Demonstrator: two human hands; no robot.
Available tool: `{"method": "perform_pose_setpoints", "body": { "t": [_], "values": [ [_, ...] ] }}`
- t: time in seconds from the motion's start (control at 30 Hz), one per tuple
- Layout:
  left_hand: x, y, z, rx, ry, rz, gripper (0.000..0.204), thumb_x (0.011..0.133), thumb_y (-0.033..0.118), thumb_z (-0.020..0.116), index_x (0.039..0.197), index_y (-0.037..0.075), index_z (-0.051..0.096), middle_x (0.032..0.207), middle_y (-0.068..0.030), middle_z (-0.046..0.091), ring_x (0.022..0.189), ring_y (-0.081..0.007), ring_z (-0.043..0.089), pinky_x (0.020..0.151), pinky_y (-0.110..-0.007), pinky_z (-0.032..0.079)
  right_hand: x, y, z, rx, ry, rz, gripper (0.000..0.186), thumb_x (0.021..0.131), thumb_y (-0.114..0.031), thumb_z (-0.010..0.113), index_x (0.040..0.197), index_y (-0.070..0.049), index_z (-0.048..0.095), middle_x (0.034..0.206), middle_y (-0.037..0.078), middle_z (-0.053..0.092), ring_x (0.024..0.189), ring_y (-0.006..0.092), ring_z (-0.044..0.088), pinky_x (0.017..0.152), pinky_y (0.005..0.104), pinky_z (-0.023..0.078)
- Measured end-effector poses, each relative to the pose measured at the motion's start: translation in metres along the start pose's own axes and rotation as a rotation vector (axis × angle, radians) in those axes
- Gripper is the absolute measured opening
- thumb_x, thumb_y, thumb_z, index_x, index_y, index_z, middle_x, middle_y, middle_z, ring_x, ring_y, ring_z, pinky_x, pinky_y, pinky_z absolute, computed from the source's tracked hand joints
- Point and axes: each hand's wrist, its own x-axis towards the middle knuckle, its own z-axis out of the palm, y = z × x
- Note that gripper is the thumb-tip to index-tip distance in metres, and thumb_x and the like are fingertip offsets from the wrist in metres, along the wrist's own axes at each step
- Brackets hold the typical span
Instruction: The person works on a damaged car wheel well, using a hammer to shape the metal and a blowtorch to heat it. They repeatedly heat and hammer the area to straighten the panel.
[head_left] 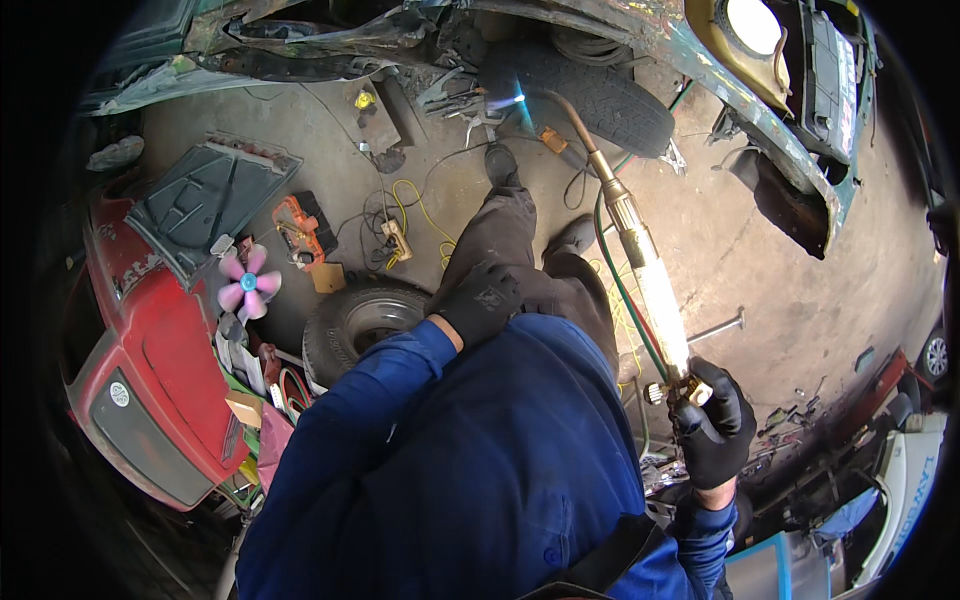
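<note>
My right hand (pixel 716 424), in a black glove, grips a long metal gas torch (pixel 640 255) at its base, fingers closed around the valve knobs. The torch slants up and to the left, its bent copper-coloured tip beside a tyre. A blue-white flame (pixel 507 101) burns at the tip. Red and green hoses (pixel 636 312) run alongside the torch. My left hand (pixel 485 305), also black-gloved, rests on my thigh with the back of the glove upward. Its fingers are mostly hidden, and I see nothing held in it.
A worn vehicle body frame (pixel 330 60) spans the top, with the tyre (pixel 610 105) beneath it. Cables (pixel 430 205) and an extension socket (pixel 396 240) lie on the concrete. A wheel (pixel 365 325), a pink-bladed fan (pixel 249 283) and a red vehicle part (pixel 175 350) stand at left.
</note>
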Motion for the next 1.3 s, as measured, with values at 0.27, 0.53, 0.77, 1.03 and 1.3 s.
{"method": "perform_pose_setpoints", "body": {
  "t": [0.27,0.53,0.77,1.03,1.3],
  "values": [
    [-0.054,-0.01,-0.009,-0.551,-0.04,-0.262,0.028,0.102,0.029,0.065,0.11,0.004,0.076,0.104,-0.0186,0.076,0.099,-0.0427,0.071,0.094,-0.048,0.055,0.038,-0.011,0.014,-0.246,-0.057,-0.159,0.048,0.094,-0.005,0.081,0.14,0.002,0.069,0.125,0.01,0.074,0.093,0.013,0.064,0.082,0.029,0.052],
    [-0.149,-0.056,-0.006,-0.981,-0.285,-0.427,0.04,0.107,0.04,0.067,0.124,0.005,0.076,0.114,-0.0179,0.08,0.1,-0.0302,0.078,0.09,-0.042,0.058,0.099,-0.048,0.07,-0.225,-0.108,-0.15,0.047,0.096,-0.006,0.08,0.14,0.005,0.068,0.13,0.016,0.072,0.116,0.0237,0.071,0.105,0.0381,0.055],
    [-0.118,-0.103,0.07,-1.609,-0.18,-0.646,0.035,0.107,0.037,0.069,0.116,0.004,0.076,0.097,-0.0125,0.077,0.089,-0.0159,0.072,0.083,-0.039,0.057,0.176,-0.022,0.096,-0.305,-0.216,-0.104,0.051,0.099,-0.013,0.079,0.145,0.006,0.064,0.128,0.012,0.072,0.114,0.0191,0.07,0.1,0.0356,0.057],
    [-0.034,-0.233,0.196,-0.718,0.533,-0.798,0.02,0.104,0.022,0.068,0.109,0.003,0.07,0.095,-0.0175,0.073,0.087,-0.0344,0.072,0.08,-0.042,0.056,0.256,0.034,0.127,-0.285,-0.226,-0.096,0.062,0.101,-0.028,0.08,0.148,0.007,0.06,0.123,0.013,0.073,0.099,0.0151,0.069,0.09,0.0303,0.056],
    [0.042,-0.358,0.409,-0.714,0.349,-1.165,0.029,0.092,0.032,0.072,0.107,0.007,0.076,0.106,-0.0246,0.078,0.104,-0.045,0.075,0.09,-0.055,0.059,0.32,0.07,0.16,-0.458,-0.158,-0.297,0.08,0.098,-0.052,0.08,0.148,0.007,0.059,0.117,0.012,0.073,0.085,0.0102,0.065,0.076,0.0264,0.052]
  ]
}}
